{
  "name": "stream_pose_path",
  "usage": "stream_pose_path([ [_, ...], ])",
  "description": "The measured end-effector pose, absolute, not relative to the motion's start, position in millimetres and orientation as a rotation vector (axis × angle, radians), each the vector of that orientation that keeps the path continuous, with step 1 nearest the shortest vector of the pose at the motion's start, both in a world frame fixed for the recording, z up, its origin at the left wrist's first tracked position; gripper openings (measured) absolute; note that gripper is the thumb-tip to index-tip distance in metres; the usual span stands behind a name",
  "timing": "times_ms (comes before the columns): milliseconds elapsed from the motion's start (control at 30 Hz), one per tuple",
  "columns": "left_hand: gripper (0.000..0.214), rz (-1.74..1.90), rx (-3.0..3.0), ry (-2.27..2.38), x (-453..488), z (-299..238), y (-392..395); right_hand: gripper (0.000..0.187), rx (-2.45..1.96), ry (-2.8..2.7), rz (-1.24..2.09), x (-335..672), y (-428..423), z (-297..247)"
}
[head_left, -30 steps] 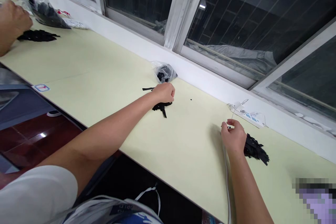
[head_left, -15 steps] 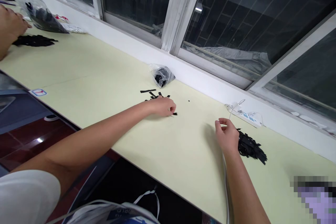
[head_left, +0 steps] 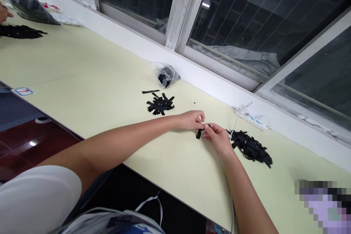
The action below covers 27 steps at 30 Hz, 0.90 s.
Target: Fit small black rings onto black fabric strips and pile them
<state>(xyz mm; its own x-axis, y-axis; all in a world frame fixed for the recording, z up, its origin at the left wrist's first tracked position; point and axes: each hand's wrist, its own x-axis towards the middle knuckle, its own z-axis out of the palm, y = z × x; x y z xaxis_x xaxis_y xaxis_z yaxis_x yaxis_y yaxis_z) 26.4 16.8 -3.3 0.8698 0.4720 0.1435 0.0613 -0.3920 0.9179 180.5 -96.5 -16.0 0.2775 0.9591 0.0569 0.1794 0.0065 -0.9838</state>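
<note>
— Any change in the head view?
— Yes: left hand (head_left: 191,120) gone from the loose pile of black fabric strips (head_left: 160,104), brought across to meet right hand (head_left: 218,137).
— Meaning, for the work?
— Apparently a shift from collecting to two-handed handling of a single piece.
— Hands together, then?
— Practically fingertip to fingertip, low over the pale yellow tabletop (head_left: 109,53). Short black strip (head_left: 199,133) at the fingers, one end dangling. Pinched between right thumb and fingers; left fingers curled right beside, perhaps gripping too, but too small to tell.
— Other strips?
— In a denser heap (head_left: 252,148), just beside the right wrist.
— And containers?
— Small clear plastic bag (head_left: 166,76), beyond the loose pile and close to the wall, with black pieces inside. Larger clear plastic bag (head_left: 29,5) at far left, dark contents, near a co-worker's hand (head_left: 3,14) and another black heap (head_left: 23,32).
</note>
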Motion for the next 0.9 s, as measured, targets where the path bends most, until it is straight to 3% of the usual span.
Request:
stream_pose_path([
  [267, 0.014, 0.761, 1.968, 0.63, 15.1, 11.5, 12.3, 0.045, -1.443, -0.838, 0.629, 186.0, -97.8, -10.3],
  [500, 0.032, 0.529, 1.72, 0.57, 24.4, 2.8, -10.7, 0.049, -1.47, -0.886, 0.491, 175.4, -97.8, -9.1],
  [667, 0.016, 0.569, 1.672, 0.534, 31.1, -12.0, -11.6, 0.042, -1.521, -1.121, 0.519, 163.7, -101.5, -7.9],
  [900, 0.017, 0.599, 1.585, 0.593, 29.8, -6.4, -11.2, 0.035, -1.612, -1.285, 0.488, 160.5, -108.0, -2.1],
])
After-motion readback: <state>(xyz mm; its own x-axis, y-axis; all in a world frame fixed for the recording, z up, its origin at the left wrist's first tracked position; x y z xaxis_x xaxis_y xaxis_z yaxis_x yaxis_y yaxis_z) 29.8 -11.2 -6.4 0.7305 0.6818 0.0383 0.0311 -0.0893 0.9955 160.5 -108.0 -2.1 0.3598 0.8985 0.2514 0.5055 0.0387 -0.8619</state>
